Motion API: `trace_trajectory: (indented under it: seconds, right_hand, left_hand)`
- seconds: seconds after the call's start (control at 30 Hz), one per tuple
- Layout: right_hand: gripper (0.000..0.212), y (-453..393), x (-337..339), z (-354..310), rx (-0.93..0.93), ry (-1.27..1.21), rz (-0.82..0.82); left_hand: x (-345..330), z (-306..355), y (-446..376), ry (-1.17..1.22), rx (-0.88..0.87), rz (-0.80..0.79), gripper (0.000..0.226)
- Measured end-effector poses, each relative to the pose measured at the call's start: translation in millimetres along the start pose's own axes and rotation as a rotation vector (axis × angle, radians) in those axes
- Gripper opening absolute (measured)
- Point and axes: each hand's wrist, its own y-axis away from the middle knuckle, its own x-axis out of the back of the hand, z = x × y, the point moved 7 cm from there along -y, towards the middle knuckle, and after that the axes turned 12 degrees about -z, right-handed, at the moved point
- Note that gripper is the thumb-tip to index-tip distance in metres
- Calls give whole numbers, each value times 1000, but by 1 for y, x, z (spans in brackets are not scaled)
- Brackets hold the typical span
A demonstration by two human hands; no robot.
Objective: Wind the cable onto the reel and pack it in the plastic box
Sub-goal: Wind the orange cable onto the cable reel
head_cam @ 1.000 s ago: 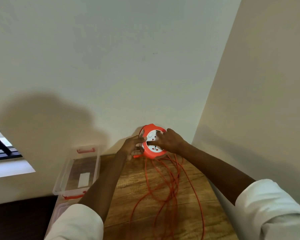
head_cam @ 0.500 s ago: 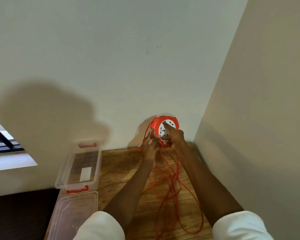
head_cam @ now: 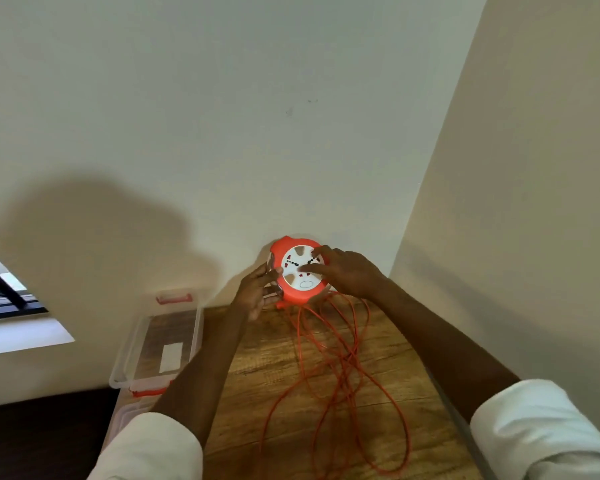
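Left hand point(head_cam: 257, 292) curls round the round orange reel's point(head_cam: 298, 271) rim, right hand point(head_cam: 347, 271) spreads fingers flat on its white face, thin orange cable point(head_cam: 343, 368) looping over grainy wooden table point(head_cam: 257, 368).

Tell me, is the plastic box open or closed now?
Open. The plastic box has no lid on top; the wood grain shows through its clear bottom. A clear lid seems to lie just in front.

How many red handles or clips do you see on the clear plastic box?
2. One red handle is at the far end of the plastic box, near the wall. The other red handle is at the near end, partly hidden by the left forearm. Others may be hidden.
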Motion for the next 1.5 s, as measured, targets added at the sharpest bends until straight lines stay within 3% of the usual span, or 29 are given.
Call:
trace_trajectory:
  seconds: [0.2,0.5,0.6,0.67,0.73,0.83,0.9,1.03,1.13,1.2,1.37,1.43,1.5]
  right_hand:
    - [67,-8,7,-22,184,276,-77]
    - [62,-11,1,-39,245,417,-133]
    - [64,-8,4,-39,267,524,-40]
    - [60,-8,0,-35,236,526,-72]
    - [58,-11,-2,-27,154,437,-81]
    - [61,-5,7,-20,-26,298,43]
    - [64,-4,-1,-7,-210,32,28]
    - [71,8,-20,8,-691,-900,136]
    - [71,9,-48,-4,-903,-1831,256]
    - [67,10,-59,-12,-936,-2116,294]
    - [43,13,-60,-2,-787,-2010,223]
    - [39,15,-53,11,-716,-1765,191]
    - [36,17,-40,23,-609,-1352,193]
  left_hand:
    - [7,10,3,-102,55,-51,42]
    - [0,13,3,-271,153,-97,47]
    - [-8,14,1,-292,157,-96,48]
    - [-12,12,0,-276,146,-77,50]
    - [-17,7,0,-239,111,-35,52]
    - [-25,1,1,-169,26,46,54]
    - [-31,-7,3,-86,-25,107,50]
    - [-56,-30,12,111,-166,168,45]
    - [-70,-37,19,45,-266,211,49]
    - [-70,-36,20,1,-290,214,48]
    - [-65,-30,17,152,-210,137,48]
    - [-54,-21,14,144,-172,158,47]
    - [-39,-9,13,88,-123,172,46]
